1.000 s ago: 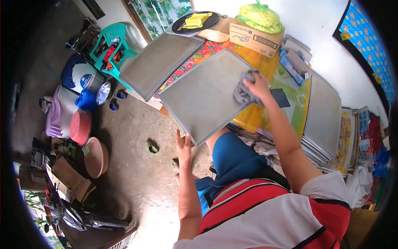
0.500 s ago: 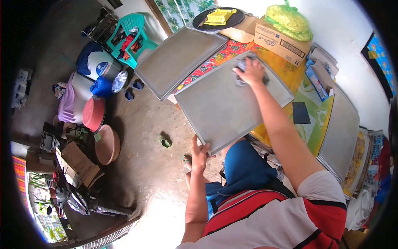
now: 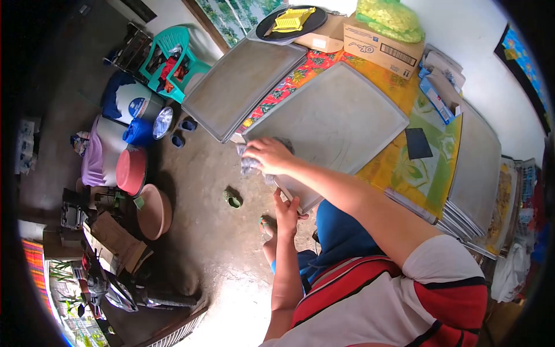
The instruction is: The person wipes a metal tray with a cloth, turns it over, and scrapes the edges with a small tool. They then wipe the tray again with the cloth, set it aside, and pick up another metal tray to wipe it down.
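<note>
A large grey metal baking tray (image 3: 341, 110) rests partly on the table and juts over its near edge. My left hand (image 3: 286, 211) grips the tray's near corner, thumb on top and fingers curled underneath. With my right hand (image 3: 269, 156) I hold a crumpled grey cloth (image 3: 248, 165) at the tray's left edge; part of it hangs past the rim. Faint smears show on the tray's surface. Beside it, to the upper left, lies another metal tray (image 3: 245, 87).
A cardboard box (image 3: 378, 49) bears a yellow-green bag (image 3: 390, 20). A dark flat piece (image 3: 418, 143) lies on the patterned tablecloth (image 3: 399, 162). More trays (image 3: 474, 173) are stacked at right. A green chair (image 3: 176, 43), basins (image 3: 155, 211) and a green clog (image 3: 233, 198) stand on the floor.
My right hand has swept the cloth from the tray's far right part to its left edge. My left hand keeps its grip on the near corner.
</note>
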Motion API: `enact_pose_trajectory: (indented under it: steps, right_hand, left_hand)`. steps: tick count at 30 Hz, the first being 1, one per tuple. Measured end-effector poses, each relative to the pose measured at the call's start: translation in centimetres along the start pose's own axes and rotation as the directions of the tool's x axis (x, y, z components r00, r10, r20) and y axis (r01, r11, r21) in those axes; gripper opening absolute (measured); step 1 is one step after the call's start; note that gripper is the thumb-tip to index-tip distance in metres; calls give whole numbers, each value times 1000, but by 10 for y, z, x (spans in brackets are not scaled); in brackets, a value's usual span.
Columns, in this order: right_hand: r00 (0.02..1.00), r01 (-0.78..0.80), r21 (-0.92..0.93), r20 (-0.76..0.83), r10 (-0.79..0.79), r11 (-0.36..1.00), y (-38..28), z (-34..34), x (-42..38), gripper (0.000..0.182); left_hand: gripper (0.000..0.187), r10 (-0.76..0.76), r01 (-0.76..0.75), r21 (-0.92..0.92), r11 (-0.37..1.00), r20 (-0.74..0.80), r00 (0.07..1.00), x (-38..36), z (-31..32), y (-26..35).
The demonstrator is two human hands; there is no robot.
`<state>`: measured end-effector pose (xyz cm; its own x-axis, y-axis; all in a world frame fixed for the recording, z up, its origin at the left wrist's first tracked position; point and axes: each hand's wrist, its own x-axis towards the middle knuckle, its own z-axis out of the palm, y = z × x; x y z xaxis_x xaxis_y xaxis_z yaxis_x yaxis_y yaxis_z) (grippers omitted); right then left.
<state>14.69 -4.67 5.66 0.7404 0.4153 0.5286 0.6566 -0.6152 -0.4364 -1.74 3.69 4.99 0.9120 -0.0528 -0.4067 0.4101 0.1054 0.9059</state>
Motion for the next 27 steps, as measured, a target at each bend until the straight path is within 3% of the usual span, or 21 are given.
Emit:
enact_pose_trajectory:
  steps: [4,11,17,20,23,27]
  right_hand:
    - [966,-239,-173,-145,215,956,54,-33,-7,32]
    - [836,-543,-420,-185,517,727,181,-134,-22,40]
    - [732,-644,-509,-193,653,571,257,-201,-48,43]
    - [689,-662,-515,-132,713,544,239,-215,-56,42]
    - [709,-632,-570,-151,689,525,206,-220,-90,41]
    - [706,-660,-579,-263,657,478,156,-225,-165,43]
  left_hand:
    - [64,49,-49,15,999,6,999,-6,7,3]
    - [57,23,-23,1,1000,-22,999,-7,8,0]
    - [55,7,-7,-15,1000,-35,999,-4,7,-4]
    - [54,-39,39,-15,999,-34,999,-3,5,-5]
    - [52,-68,67,-8,998,-40,997,-8,8,4]
    - [48,-26,28,35,999,-51,998,-4,8,-3]
